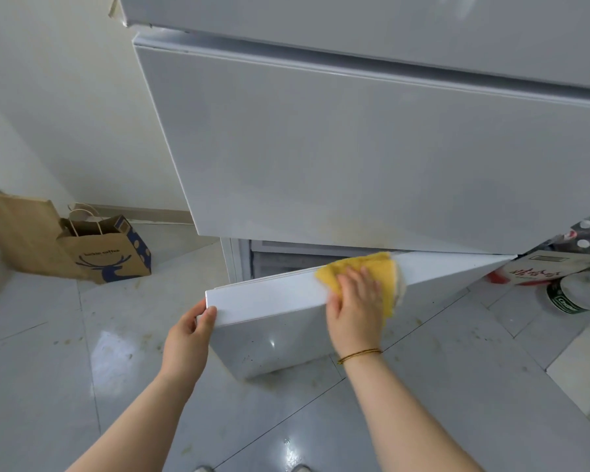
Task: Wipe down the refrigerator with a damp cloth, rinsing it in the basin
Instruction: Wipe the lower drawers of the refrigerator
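We wiped the open bottom door (269, 298) of the refrigerator (355, 158).
Our left hand (188, 338) gripped the door's free corner, fingers curled round it; to its right, our right hand (355, 301) lay flat with straight fingers, pressing the yellow cloth (375, 267) onto the door's top edge.

Cloth (385, 267) under right hand (355, 301) atop bottom door (269, 298), left hand (188, 335) at its left corner.

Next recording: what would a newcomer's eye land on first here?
The bright yellow cloth, pressed by the right hand onto the top edge of the open lower door, at centre. The left hand grips that door's free corner; brown paper bags stand on the floor at left.
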Demonstrator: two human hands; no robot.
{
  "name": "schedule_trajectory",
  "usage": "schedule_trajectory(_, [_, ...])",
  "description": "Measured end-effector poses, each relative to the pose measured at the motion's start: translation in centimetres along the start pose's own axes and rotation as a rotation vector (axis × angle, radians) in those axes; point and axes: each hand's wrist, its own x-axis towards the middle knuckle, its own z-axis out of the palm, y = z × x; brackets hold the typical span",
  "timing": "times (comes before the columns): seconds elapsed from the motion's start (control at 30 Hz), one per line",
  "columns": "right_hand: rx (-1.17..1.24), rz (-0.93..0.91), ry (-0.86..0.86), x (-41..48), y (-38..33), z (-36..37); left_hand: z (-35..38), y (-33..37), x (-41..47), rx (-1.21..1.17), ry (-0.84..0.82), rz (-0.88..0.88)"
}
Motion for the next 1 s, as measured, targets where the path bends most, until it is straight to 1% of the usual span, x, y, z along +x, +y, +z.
schedule_trajectory(0.07, [0.000,-0.145,-0.014,-0.5,-1.1,0.4,0.2,0.1,0.2,0.049,0.027,0.015])
schedule_trajectory(0.1, [-0.005,-0.199,-0.025,-0.4,-0.6,0.5,0.5,0.0,0.2,0.130,0.071,0.042])
schedule_trajectory(0.13, [-0.009,-0.247,-0.018,-0.1,0.3,0.3,0.8,0.0,0.3,0.262,0.146,0.092])
schedule_trajectory(0.2, [0.006,-0.306,-0.002,0.5,2.7,-0.2,1.6,0.0,0.1,0.559,0.300,0.254])
schedule_trajectory(0.23, [0.018,-0.308,0.006,0.8,3.9,-0.4,2.0,-0.2,-0.1,0.662,0.324,0.378])
schedule_trajectory(0.27, [0.025,-0.288,0.008,1.2,5.3,-0.9,2.7,-0.2,-0.4,0.736,0.303,0.523])
schedule_trajectory(0.3, [0.019,-0.265,0.002,1.5,6.5,-1.4,3.4,-0.2,-0.8,0.792,0.224,0.655])
schedule_trajectory(0.37, [0.011,-0.213,-0.030,2.0,8.8,-2.4,5.2,-0.6,-1.6,0.898,0.006,0.805])
schedule_trajectory(0.4, [0.025,-0.178,-0.040,2.2,10.2,-3.0,6.0,-1.2,-1.9,0.952,-0.057,0.855])
schedule_trajectory(0.43, [0.038,-0.136,-0.035,2.4,11.7,-3.6,6.8,-1.6,-2.2,0.985,-0.098,0.852])
schedule_trajectory(0.53, [0.055,0.063,0.001,3.5,15.9,-6.2,7.2,-2.6,-2.3,0.998,-0.097,0.834])
schedule_trajectory(0.63, [0.034,0.131,-0.076,4.7,20.0,-8.0,7.1,-2.7,-2.3,1.024,-0.093,0.856])
schedule_trajectory(0.7, [0.050,0.161,-0.087,5.1,20.4,-8.1,7.4,-2.4,-2.0,1.010,-0.081,0.849])
schedule_trajectory(0.83, [0.112,0.291,0.070,4.5,18.3,-6.2,7.1,-2.1,-1.1,1.045,-0.104,0.879])
schedule_trajectory(0.9, [0.108,0.273,0.097,4.1,16.7,-5.2,6.9,-1.8,0.0,1.081,-0.099,0.909])
schedule_trajectory(1.0, [0.104,0.110,0.155,3.1,14.0,-3.2,7.0,-1.0,2.0,1.102,-0.064,0.979])
